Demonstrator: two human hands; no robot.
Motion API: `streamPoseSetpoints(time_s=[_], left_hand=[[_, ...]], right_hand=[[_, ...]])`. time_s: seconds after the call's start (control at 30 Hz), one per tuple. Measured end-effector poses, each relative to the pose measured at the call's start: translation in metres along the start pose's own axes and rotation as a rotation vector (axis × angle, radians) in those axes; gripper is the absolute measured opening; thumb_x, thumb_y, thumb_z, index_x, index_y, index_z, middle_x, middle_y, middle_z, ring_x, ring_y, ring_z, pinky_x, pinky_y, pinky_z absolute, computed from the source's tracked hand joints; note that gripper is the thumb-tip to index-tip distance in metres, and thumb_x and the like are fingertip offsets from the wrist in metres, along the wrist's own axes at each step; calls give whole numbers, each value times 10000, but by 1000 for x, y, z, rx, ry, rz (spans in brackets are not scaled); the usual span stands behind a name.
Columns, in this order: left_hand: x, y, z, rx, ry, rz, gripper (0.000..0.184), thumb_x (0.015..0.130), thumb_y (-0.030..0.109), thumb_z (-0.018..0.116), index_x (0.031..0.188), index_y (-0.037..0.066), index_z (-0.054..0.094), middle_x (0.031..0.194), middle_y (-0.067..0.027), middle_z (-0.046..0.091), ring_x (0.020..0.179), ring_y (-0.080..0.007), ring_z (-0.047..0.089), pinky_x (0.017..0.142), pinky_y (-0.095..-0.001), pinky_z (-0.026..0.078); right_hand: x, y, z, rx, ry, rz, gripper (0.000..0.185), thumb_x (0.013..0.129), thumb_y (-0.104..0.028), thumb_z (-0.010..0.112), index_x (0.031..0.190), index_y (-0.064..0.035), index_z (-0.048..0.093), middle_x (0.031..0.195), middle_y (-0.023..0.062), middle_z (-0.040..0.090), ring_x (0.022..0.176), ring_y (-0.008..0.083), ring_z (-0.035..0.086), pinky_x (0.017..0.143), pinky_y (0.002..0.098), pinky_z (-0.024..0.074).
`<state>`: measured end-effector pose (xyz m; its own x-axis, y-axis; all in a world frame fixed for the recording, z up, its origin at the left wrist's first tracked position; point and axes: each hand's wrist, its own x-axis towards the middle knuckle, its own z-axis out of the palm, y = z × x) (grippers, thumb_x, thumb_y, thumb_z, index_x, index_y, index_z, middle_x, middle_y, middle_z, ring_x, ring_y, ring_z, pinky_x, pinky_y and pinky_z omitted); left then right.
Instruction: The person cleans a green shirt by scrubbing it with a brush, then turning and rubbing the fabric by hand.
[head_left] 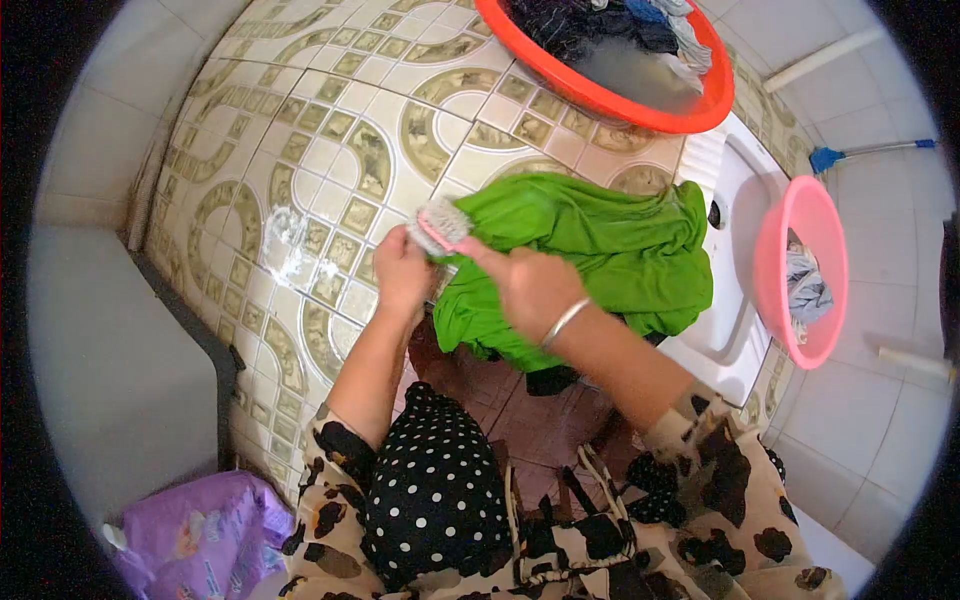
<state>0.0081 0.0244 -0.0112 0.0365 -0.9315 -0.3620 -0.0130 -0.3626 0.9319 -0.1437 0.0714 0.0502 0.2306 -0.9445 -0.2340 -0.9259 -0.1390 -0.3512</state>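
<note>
A: Where is the green cloth (600,235)?
B: Bunched on the patterned tiles (300,150), a little toward two o'clock from the middle, its right part reaching the white pan (735,325).

A: And the right hand (540,290)?
B: Its fingers are clamped around the pink handle of a brush (438,227), with the index finger stretched along it. A bracelet (567,322) circles that wrist. The brush head sits at the cloth's ten o'clock edge.

A: What about the left hand (402,268)?
B: It's just beside the brush, at the cloth's nine o'clock edge. The fingers look curled, but I can't tell whether they pinch the fabric.

A: What else is around?
B: A red basin (640,122) at one o'clock, with dark and pale clothes in cloudy water. A pink basin (775,265) stands tilted at three o'clock, with pale laundry (808,288) inside. Between seven and eight o'clock there's a purple bag (200,535).
</note>
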Motion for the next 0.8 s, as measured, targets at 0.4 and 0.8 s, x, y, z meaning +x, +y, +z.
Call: streamPoseSetpoints(time_s=[0.4,0.8], left_hand=[[6,-15,-26,111,-46,131,87,850,103,494,828,32,539,688,20,531,580,-43,444,515,-194,377],[5,-17,-25,242,-72,226,95,836,87,505,800,8,542,702,9,535,636,-53,454,578,-197,383]], right_hand=[[-10,16,-9,60,17,-1,582,742,-32,401,1238,-336,377,693,170,570,612,324,573,547,427,463],[-12,10,-17,-76,-107,10,615,721,-40,434,1254,-335,349,730,156,561,649,323,571,544,417,467]])
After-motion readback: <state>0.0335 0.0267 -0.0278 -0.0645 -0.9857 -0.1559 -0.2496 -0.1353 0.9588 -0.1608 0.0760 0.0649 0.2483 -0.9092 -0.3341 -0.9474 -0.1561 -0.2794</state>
